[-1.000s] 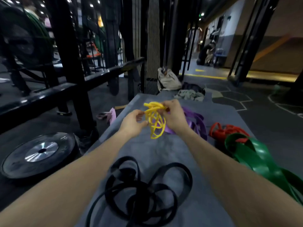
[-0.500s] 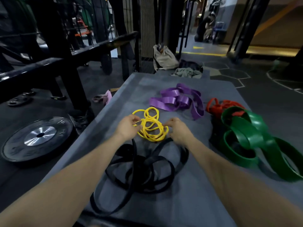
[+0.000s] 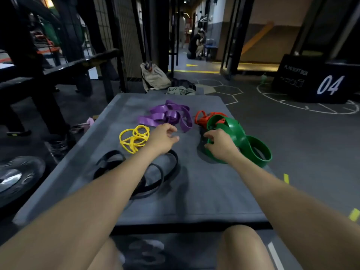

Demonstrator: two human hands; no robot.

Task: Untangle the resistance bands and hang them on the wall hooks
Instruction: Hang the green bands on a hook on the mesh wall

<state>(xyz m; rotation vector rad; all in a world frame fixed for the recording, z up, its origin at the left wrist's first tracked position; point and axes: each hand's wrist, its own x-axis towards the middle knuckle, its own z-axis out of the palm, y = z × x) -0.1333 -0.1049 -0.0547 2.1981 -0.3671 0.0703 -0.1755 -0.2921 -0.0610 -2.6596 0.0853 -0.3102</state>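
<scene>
Several tangled resistance bands lie on a grey mat [image 3: 204, 191]: yellow band [image 3: 134, 138] at left, purple band [image 3: 165, 115] behind it, red band [image 3: 204, 118] and wide green band [image 3: 251, 147] at right, black band [image 3: 176, 162] near me, partly under my left forearm. My left hand [image 3: 163, 137] hovers just right of the yellow band, fingers loosely curled, holding nothing. My right hand [image 3: 220, 143] is on the green band, with thumb and fingers curled round its left edge. No wall hooks are in view.
A weight plate [image 3: 17, 176] lies on the floor at left beside a black rack beam [image 3: 78, 65]. A beige bag [image 3: 155, 76] and clothes sit beyond the mat. A black plyo box [image 3: 315, 78] stands at right. A person [image 3: 196, 45] crouches far back.
The yellow band went down onto the mat and both hands let it go. My right hand moved right onto the green band; my left hand drifted right of the yellow band.
</scene>
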